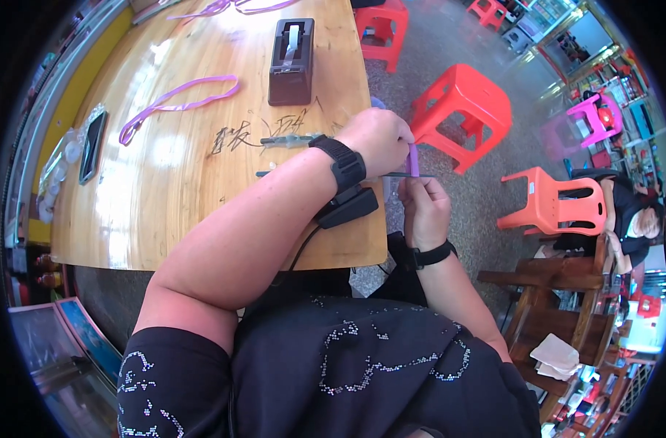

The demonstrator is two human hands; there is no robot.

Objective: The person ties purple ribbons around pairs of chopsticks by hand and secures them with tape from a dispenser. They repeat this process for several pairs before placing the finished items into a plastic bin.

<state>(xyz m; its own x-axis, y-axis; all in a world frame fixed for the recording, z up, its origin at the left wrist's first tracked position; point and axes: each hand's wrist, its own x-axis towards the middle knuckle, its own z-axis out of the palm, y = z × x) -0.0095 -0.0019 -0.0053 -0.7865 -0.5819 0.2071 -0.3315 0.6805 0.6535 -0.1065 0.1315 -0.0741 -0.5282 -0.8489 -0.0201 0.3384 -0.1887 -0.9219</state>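
My left hand (377, 142) is closed over the table's right edge, fingers curled on a purple ribbon (413, 159). The ribbon hangs down to a thin dark stick (397, 174), and seems to go round it. My right hand (426, 210) is just off the table edge, thumb and fingers pinched at the stick's right end. The stick's left part passes behind my left wrist and shows again over the tabletop. On the table near my left wrist lie more dark sticks (278, 140), partly in clear wrap. Another purple ribbon (178, 98) lies looped farther left.
A black tape dispenser (291, 66) stands on the wooden table (194, 175). At the left lies a phone (93, 146) beside clear plastic. Red stools (461, 109) and an orange chair (555, 201) stand to the right, where a person (628, 219) sits.
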